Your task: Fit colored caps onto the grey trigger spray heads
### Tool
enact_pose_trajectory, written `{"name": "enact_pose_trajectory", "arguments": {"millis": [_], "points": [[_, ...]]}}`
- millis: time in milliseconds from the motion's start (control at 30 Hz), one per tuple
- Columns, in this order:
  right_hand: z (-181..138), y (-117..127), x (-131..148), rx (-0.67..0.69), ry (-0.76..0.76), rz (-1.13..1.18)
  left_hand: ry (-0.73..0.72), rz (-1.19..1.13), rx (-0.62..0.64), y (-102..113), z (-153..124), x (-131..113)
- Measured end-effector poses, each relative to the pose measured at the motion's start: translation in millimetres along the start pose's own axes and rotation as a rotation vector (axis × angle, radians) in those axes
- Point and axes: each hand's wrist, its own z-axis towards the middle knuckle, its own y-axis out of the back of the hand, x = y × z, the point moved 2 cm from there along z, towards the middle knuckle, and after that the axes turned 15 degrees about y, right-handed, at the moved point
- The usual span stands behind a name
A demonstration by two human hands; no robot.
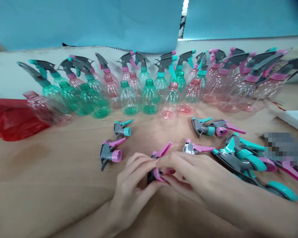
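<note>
My left hand [135, 180] is wrapped around a grey and pink trigger sprayer head [152, 175], low over the table. At its pink collar, the fingers of my right hand [186, 170] are pinched together; whatever lies between them is mostly hidden. The pink trigger sticks up above my fingers. Beside my left hand lie a pink-and-grey sprayer head [111, 153] and a teal-and-grey one [122, 128]. Another pink sprayer head [197, 147] lies just behind my right hand.
Green and pink clear bottles [149, 97] stand in rows along the back, several with sprayers fitted. A pile of sprayer heads [245, 158] lies to the right. A red plastic bag [12, 119] is at the left. A white box [296, 119] sits at the right edge.
</note>
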Motion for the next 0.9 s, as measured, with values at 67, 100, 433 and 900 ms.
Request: {"name": "enact_pose_trajectory", "arguments": {"millis": [67, 100, 433, 900], "points": [[0.9, 2.1, -0.8, 0.017, -0.028, 0.0, -0.002, 0.008, -0.002, -0.7, -0.1, -1.4], [1.2, 3.7, -0.5, 0.035, -0.032, -0.007, -0.011, 0.019, 0.002, -0.2, -0.5, -2.5], [-9.0, 16.1, 7.2, 0.124, 0.002, -0.059, -0.02, 0.358, 0.041, 58.7, -35.9, 7.4], [-11.6, 13.1, -5.5, 0.339, -0.164, -0.184, 0.01, 0.694, 0.096, 82.0, -54.8, 36.4]]}}
